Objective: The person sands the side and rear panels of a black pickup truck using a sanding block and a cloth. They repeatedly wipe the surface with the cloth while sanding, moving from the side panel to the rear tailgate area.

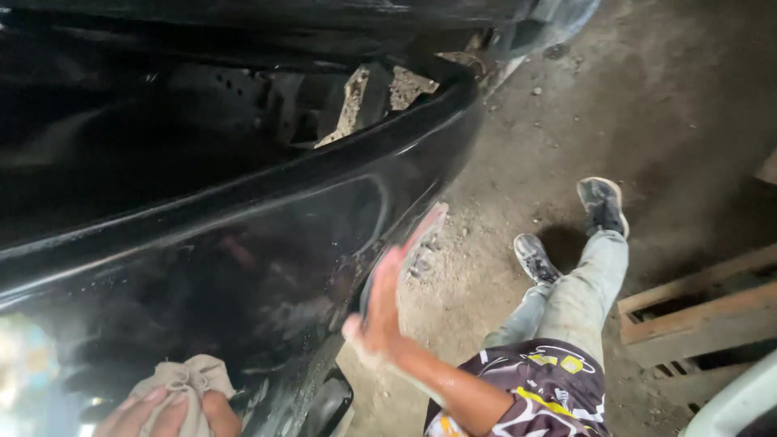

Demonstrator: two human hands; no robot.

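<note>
A glossy black car body panel (pixel 243 243) fills the left half of the view, wet in places, with a rough gap in the bodywork above it (pixel 364 97). My left hand (pixel 166 413) is at the bottom left, closed on a crumpled beige cloth (pixel 188 376) held against the panel. My right hand (pixel 392 291) lies flat with fingers stretched along the panel's right edge. It presses a thin dark pad (pixel 366 293) against the surface; most of the pad is hidden under the palm.
My legs in pale jeans (pixel 579 299) stretch out over a dusty dirt floor (pixel 566 105), with worn shoes (pixel 603 202) at the end. A wooden pallet (pixel 696 316) lies at the right, and a white curved object (pixel 732 400) sits in the bottom right corner.
</note>
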